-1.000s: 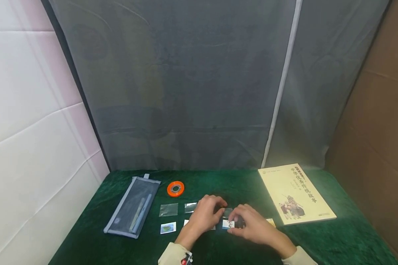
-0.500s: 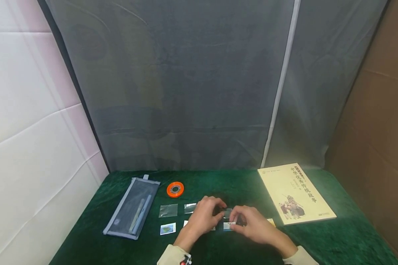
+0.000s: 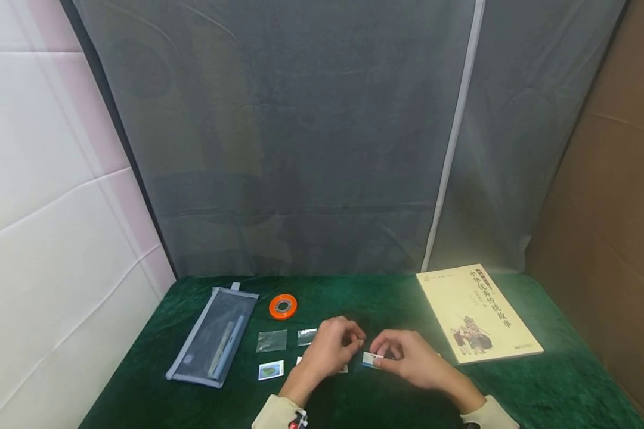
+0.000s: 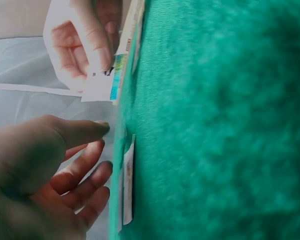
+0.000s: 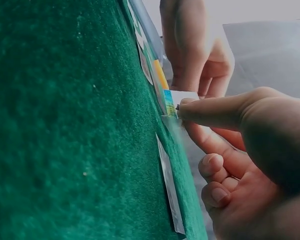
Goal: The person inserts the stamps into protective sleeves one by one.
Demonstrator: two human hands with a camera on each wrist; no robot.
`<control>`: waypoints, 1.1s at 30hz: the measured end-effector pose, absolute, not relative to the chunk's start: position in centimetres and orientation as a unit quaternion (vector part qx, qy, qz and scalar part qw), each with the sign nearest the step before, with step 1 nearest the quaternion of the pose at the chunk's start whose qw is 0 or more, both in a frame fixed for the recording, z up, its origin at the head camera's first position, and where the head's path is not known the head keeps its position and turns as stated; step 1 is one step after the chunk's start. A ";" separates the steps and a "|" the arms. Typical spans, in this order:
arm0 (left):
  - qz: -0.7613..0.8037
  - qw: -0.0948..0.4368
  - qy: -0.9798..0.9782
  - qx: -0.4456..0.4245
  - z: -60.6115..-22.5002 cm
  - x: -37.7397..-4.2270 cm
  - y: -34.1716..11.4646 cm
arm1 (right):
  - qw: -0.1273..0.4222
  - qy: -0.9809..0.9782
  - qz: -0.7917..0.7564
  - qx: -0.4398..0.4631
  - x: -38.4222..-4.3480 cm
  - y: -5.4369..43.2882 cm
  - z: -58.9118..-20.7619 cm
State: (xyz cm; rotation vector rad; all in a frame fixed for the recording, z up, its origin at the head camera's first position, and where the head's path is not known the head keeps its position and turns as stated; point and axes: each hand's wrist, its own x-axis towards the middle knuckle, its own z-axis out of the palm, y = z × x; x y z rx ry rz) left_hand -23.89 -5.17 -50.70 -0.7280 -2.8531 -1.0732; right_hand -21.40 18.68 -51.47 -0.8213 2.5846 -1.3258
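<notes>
Green cloth (image 3: 569, 381) bears one book (image 3: 483, 313); right hand (image 3: 414, 360) pinches one card (image 3: 371, 359).

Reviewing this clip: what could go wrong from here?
The right hand pinches the small picture card near one end, so it might slip or bend. In the head view, the left hand partly covers a flat clear plastic piece, which a careless move could perhaps push aside.

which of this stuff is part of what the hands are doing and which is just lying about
Likely in the job: small picture card pinched in the right hand; other picture card, lying flat; clear plastic pieces.

Likely just lying about: orange disc; mesh pouch with slim items inside; yellow book.
</notes>
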 end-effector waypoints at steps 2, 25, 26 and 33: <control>-0.357 0.003 -0.905 -0.230 -50.8 -24.0 -5.5 | 0.063 0.854 -0.438 -0.273 -21.4 18.7 -51.5; -0.538 -0.021 -0.823 -0.181 -51.4 -23.3 -8.8 | 0.025 0.845 -0.495 -0.200 -22.3 18.1 -52.5; -0.546 -0.023 -0.819 -0.177 -51.5 -23.2 -8.8 | 0.025 0.844 -0.501 -0.190 -22.3 18.1 -52.6; -0.600 -0.055 -0.784 -0.151 -51.7 -22.6 -8.1 | 0.013 0.824 -0.542 -0.164 -22.2 18.4 -52.8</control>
